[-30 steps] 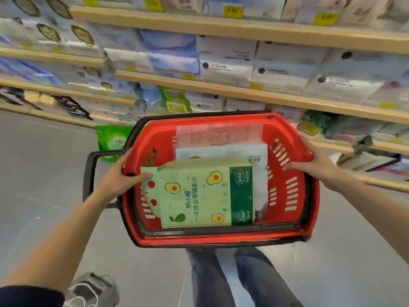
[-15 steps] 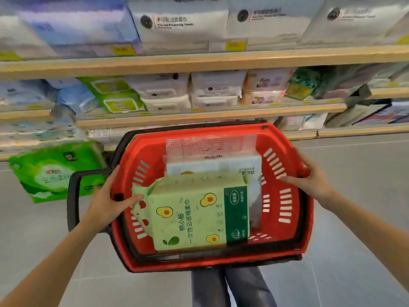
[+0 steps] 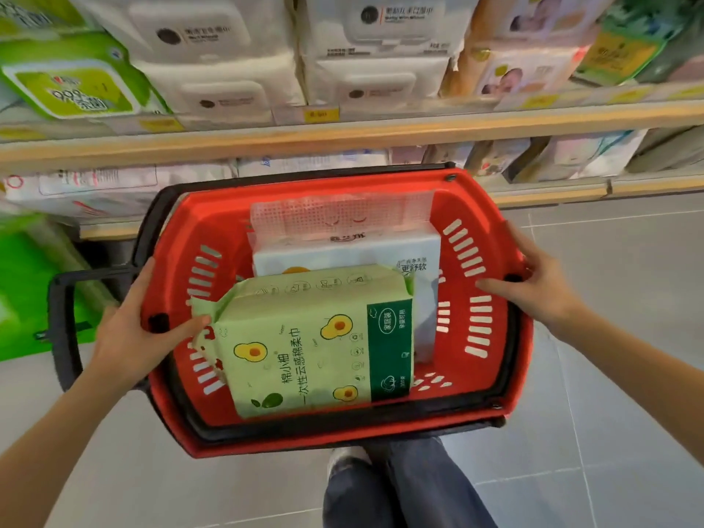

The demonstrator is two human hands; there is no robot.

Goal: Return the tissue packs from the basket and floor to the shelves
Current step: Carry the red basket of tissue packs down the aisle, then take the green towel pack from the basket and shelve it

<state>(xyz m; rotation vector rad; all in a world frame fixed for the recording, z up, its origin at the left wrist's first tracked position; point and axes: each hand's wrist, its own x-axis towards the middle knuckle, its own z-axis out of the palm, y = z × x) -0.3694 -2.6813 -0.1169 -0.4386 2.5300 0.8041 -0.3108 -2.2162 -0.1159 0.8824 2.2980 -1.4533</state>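
I hold a red shopping basket (image 3: 491, 383) in front of me, above the floor. My left hand (image 3: 131, 329) grips its left rim, thumb inside touching the top pack. My right hand (image 3: 533, 280) grips the right rim. A light green tissue pack with avocado prints (image 3: 316, 344) lies on top inside the basket. Under it sits a white tissue pack (image 3: 354, 253), and behind that a clear pink-dotted pack (image 3: 343, 215). A bright green tissue pack (image 3: 26, 295) lies on the floor at the left, by the bottom shelf.
Wooden shelves (image 3: 343, 135) full of white, green and pink tissue and wipe packs run across the top, close behind the basket. The basket's black handle (image 3: 64, 329) hangs out to the left. Grey tiled floor (image 3: 609, 375) lies to the right; my legs show below.
The view has dropped and closed in on the lower shelves. The basket, still held by both hands, has come nearer to the shelf; the packs inside have not shifted.
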